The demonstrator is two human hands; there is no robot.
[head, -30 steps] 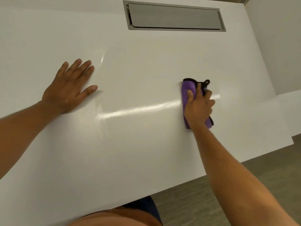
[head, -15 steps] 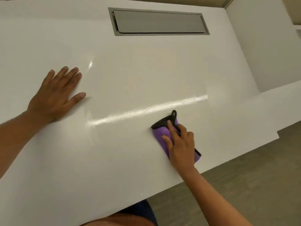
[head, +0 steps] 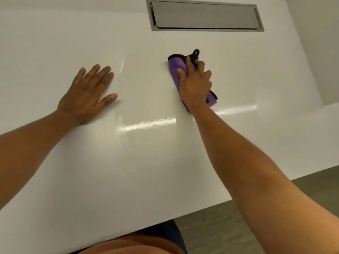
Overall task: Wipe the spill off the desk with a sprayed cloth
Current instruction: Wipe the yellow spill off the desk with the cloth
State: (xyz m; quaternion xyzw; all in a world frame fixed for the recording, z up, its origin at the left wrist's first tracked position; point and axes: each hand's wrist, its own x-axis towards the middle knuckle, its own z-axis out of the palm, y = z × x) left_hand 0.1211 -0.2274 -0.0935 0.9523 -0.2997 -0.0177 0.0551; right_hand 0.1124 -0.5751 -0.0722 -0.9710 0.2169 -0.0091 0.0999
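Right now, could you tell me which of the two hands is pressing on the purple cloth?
The right hand, fingers spread over the folded purple microfibre cloth. The left hand lies flat and empty on the bare white desk.

Grey recessed hatch (head: pixel 205 15); wood-look floor (head: pixel 229 230).

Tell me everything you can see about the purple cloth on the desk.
The purple cloth looks like soft microfibre with black edging and a small black hanging loop at its far end. It is folded into a long narrow pad and lies flat on the white desk, running from far-left to near-right. The right hand presses down on its middle, fingers spread over it, hiding much of it; both ends stick out. The left hand lies flat on the desk, well apart from it.
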